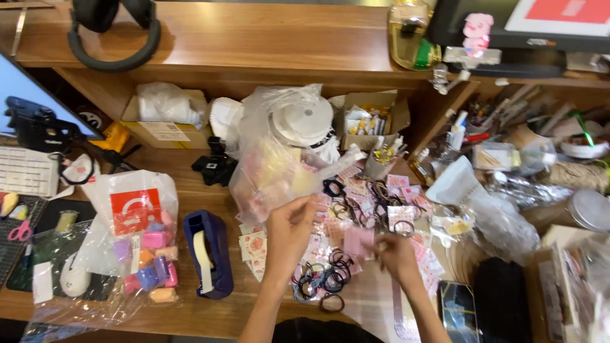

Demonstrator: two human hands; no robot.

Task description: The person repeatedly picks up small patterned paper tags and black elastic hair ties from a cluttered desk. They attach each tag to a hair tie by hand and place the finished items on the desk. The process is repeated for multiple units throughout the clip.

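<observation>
Open wood: a bare strip of desk (190, 190) lies at centre left, between the tape dispenser (208, 254) and the black clip (215, 166).
Centre: hair ties (324, 279) and sticker sheets (254, 244) crowd the surface.
Left: a bag of coloured blocks (143, 248) blocks passage.
Right: crumpled plastic bags (502, 222) fill the edge.

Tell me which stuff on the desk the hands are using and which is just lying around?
In use: left hand on clear bag of stickers; right hand with pink card; hair ties.

Lying about: tape dispenser; headphones; scissors; bag of pastel blocks.
</observation>
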